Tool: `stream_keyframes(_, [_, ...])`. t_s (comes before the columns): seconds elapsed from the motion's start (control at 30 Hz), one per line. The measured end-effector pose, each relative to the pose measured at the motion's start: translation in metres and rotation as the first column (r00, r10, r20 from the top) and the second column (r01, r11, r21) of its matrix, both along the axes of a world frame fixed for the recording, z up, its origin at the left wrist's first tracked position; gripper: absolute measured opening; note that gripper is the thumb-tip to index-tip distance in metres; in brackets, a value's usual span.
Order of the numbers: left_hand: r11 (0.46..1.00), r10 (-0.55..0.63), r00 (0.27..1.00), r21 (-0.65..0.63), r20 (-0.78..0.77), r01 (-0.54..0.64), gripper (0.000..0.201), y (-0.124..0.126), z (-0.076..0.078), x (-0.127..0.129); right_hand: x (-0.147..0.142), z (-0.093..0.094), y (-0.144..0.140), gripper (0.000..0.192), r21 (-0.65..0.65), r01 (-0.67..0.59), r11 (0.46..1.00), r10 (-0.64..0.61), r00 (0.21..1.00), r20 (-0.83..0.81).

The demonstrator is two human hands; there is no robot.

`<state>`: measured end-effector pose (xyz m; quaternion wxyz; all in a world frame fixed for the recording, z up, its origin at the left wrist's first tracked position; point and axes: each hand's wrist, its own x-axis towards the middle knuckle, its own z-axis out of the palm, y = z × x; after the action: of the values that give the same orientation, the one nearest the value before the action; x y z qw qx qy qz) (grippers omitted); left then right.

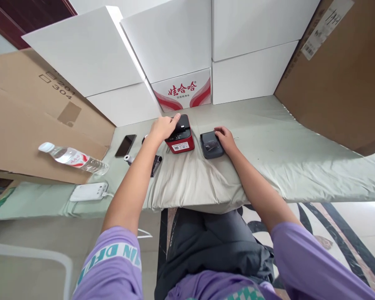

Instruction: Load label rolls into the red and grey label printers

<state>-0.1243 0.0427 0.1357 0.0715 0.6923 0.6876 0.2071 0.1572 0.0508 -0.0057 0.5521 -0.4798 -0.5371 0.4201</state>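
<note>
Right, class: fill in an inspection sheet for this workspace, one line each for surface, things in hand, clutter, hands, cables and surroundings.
Surface: table covered with a pale green cloth, creased at the front edge.
Things in hand: red and black device and dark grey device, side by side, close but apart.
Clutter: water bottle lying on its side, black phone flat, white power bank, small dark items by the left forearm, too small to identify.
Hands: left hand rests on the red device's top; right hand on the grey device.
Cables: short white cable at the power bank.
Surroundings: white boxes, printed carton, brown cardboard boxes.
</note>
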Motion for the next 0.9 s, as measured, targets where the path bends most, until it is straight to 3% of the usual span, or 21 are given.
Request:
stream_keyframes(0.23, [0.997,-0.035,0.998,-0.067,-0.046,0.032,0.075,0.001,0.002,0.001,0.0,0.001,-0.002,0.029,-0.001,0.019,1.0,-0.019,1.0,0.007])
stream_keyframes(0.5, [0.998,-0.015,1.0,0.057,-0.025,0.016,0.071,-0.015,-0.019,0.026,0.002,-0.003,-0.002,0.03,-0.002,0.027,1.0,-0.027,0.999,0.017])
stream_keyframes(0.6, [1.0,0.016,0.998,-0.001,-0.06,-0.016,0.074,-0.026,-0.018,0.029,0.003,-0.003,-0.004,0.032,-0.009,0.042,0.999,-0.041,0.999,0.011])
stream_keyframes(0.7, [0.997,-0.068,0.99,-0.033,-0.126,0.064,0.053,-0.042,-0.02,0.026,0.004,-0.003,-0.004,0.033,-0.013,0.049,0.999,-0.05,0.999,-0.014])
stream_keyframes(0.8, [0.982,-0.149,0.981,0.095,-0.126,0.161,0.035,-0.063,-0.03,0.019,0.004,-0.006,-0.001,0.035,-0.005,0.057,0.998,-0.057,0.997,-0.042])
stream_keyframes(0.9, [0.96,-0.072,0.997,0.275,0.034,0.06,0.035,-0.086,-0.038,-0.001,0.005,-0.009,0.001,0.038,0.009,0.058,0.998,-0.058,0.998,-0.03])
